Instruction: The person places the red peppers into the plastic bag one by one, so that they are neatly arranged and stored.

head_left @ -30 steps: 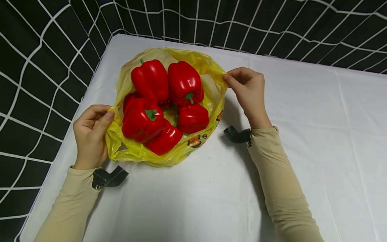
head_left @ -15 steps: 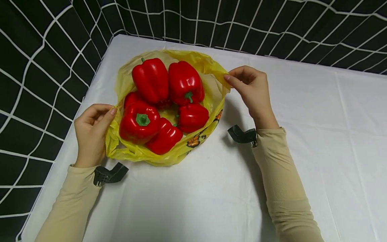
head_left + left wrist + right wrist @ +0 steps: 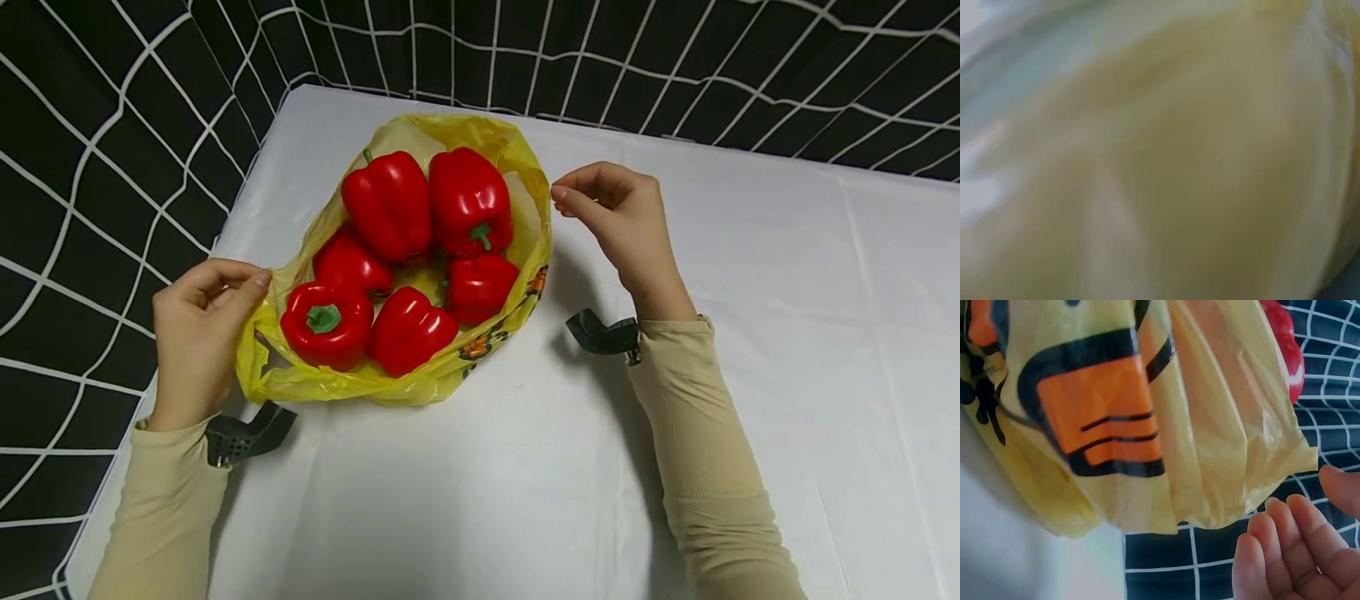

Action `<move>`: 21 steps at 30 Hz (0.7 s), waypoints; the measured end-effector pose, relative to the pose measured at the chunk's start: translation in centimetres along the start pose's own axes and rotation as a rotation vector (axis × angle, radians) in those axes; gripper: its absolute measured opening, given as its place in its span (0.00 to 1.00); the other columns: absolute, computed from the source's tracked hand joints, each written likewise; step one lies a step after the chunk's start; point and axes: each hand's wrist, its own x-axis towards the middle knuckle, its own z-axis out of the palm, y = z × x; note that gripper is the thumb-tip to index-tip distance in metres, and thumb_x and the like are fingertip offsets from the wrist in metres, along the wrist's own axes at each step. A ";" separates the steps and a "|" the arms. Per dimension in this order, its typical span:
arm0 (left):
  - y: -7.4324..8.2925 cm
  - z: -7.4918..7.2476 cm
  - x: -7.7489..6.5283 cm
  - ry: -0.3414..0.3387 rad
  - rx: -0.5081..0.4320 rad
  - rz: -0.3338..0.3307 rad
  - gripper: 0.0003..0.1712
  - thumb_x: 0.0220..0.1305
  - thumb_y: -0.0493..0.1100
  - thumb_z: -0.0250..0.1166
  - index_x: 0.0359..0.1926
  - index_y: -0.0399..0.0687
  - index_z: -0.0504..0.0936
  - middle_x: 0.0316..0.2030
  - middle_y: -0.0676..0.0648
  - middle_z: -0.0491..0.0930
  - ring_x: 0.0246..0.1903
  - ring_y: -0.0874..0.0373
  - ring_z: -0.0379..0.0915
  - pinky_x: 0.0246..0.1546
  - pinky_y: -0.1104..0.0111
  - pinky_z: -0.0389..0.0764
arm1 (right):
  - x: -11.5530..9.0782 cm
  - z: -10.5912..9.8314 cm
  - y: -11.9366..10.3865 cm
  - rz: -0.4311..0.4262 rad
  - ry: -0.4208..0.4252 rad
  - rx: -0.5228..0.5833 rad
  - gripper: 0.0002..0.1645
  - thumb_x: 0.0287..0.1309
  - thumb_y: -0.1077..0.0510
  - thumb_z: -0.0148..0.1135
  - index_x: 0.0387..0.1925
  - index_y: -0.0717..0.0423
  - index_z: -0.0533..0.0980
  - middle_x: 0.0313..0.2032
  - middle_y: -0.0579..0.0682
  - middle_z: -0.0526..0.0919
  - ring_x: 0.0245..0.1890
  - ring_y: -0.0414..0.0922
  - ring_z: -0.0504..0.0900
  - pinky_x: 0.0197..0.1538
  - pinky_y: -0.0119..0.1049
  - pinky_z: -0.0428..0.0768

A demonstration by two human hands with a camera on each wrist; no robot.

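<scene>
Several red bell peppers (image 3: 386, 204) lie inside a yellow plastic bag (image 3: 427, 387) whose mouth faces up. My left hand (image 3: 198, 333) pinches the bag's rim on the left between thumb and fingers. Just beyond the right rim is my right hand (image 3: 618, 221), its fingers loosely bent. In the right wrist view a gap shows between that hand's thumb and fingers (image 3: 1300, 531), with the corner of the bag (image 3: 1222, 437) close to the thumb tip and nothing held. Blurred yellow plastic (image 3: 1179, 156) fills the left wrist view, so the left fingers are hidden there.
A white cloth-covered table (image 3: 525, 483) lies beneath the bag. White netting over black backing (image 3: 97, 167) borders the left and far sides. A dark wrist mount (image 3: 251, 435) sits at the left cuff, another mount (image 3: 600, 332) at the right.
My left hand has moved left, pulling the bag's rim with it. The right rim has come away from my right fingers. The left-hand peppers have tipped and spread apart.
</scene>
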 end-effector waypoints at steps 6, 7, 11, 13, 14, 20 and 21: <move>-0.8 -0.3 0.5 -0.017 0.044 -0.024 0.03 0.58 0.32 0.65 0.30 0.33 0.82 0.27 0.45 0.80 0.22 0.60 0.75 0.27 0.78 0.78 | -0.2 -0.3 0.5 0.008 0.021 0.043 0.06 0.55 0.61 0.66 0.32 0.61 0.81 0.29 0.49 0.82 0.31 0.46 0.78 0.41 0.31 0.78; -0.9 -0.4 0.6 -0.022 0.056 -0.017 0.04 0.58 0.33 0.65 0.31 0.33 0.83 0.27 0.45 0.80 0.23 0.60 0.75 0.27 0.78 0.78 | -0.3 -0.4 0.5 0.009 0.027 0.054 0.06 0.55 0.61 0.66 0.32 0.61 0.82 0.29 0.49 0.82 0.31 0.46 0.78 0.41 0.31 0.78; -1.0 -0.8 0.8 -0.024 0.112 0.019 0.04 0.60 0.34 0.64 0.32 0.34 0.84 0.28 0.46 0.81 0.24 0.58 0.73 0.27 0.79 0.78 | -0.7 -1.2 1.0 0.010 0.058 0.076 0.07 0.54 0.62 0.67 0.33 0.63 0.82 0.30 0.50 0.82 0.31 0.46 0.79 0.41 0.31 0.78; -1.0 -1.1 0.9 -0.023 0.128 0.037 0.04 0.61 0.34 0.64 0.32 0.37 0.84 0.30 0.46 0.81 0.25 0.57 0.73 0.28 0.79 0.78 | -1.1 -1.9 1.4 0.009 0.071 0.063 0.08 0.54 0.62 0.67 0.34 0.64 0.81 0.30 0.49 0.83 0.31 0.46 0.79 0.41 0.30 0.78; -1.0 -1.3 0.8 -0.019 0.138 0.047 0.04 0.61 0.34 0.63 0.32 0.38 0.85 0.30 0.46 0.81 0.25 0.58 0.73 0.28 0.79 0.78 | -1.3 -2.2 1.6 0.008 0.075 0.047 0.08 0.54 0.63 0.66 0.35 0.64 0.81 0.30 0.48 0.83 0.31 0.45 0.79 0.40 0.29 0.78; -0.7 -2.4 0.8 0.022 0.325 0.120 0.07 0.64 0.35 0.61 0.37 0.36 0.85 0.31 0.50 0.82 0.25 0.60 0.72 0.28 0.80 0.75 | -3.1 -5.5 3.2 0.015 0.108 -0.119 0.07 0.56 0.64 0.64 0.38 0.59 0.82 0.30 0.39 0.82 0.31 0.38 0.80 0.37 0.26 0.75; -0.6 -2.5 0.8 0.031 0.360 0.131 0.08 0.64 0.35 0.60 0.37 0.35 0.84 0.30 0.52 0.81 0.26 0.60 0.73 0.30 0.80 0.75 | -3.4 -6.1 3.4 0.016 0.115 -0.150 0.08 0.56 0.64 0.64 0.39 0.58 0.82 0.31 0.38 0.82 0.32 0.37 0.80 0.37 0.25 0.74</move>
